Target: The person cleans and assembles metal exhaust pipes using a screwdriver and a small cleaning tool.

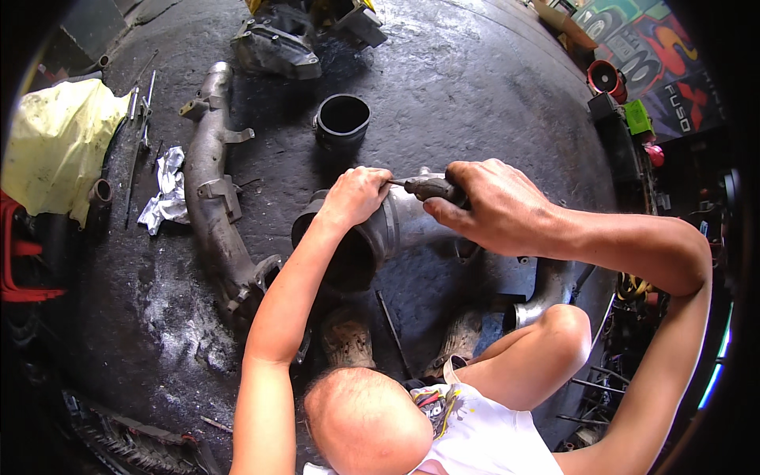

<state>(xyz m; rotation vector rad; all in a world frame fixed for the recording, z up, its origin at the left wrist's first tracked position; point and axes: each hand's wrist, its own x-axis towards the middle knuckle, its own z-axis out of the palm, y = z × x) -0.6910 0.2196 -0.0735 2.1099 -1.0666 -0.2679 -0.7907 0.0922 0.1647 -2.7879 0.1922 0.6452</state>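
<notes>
My right hand (503, 202) is wrapped around the dark handle of a screwdriver (431, 188), its thin shaft pointing left. My left hand (360, 194) is closed at the screwdriver's tip, on top of a wide black rubber hose (336, 245); what its fingers pinch is hidden. A band-like hose clamp (389, 226) circles the hose where it meets a grey metal pipe (419, 218). The hose's open mouth faces left and toward me. The right forearm and hand cover part of the pipe.
On the dark floor lie a long cast metal pipe (207, 178), a short black hose piece (343, 119), crumpled foil (168, 190) and a thin rod (392, 328) between my shoes. A yellow cloth (63, 142) lies left. Metal castings (277, 47) stand at the back.
</notes>
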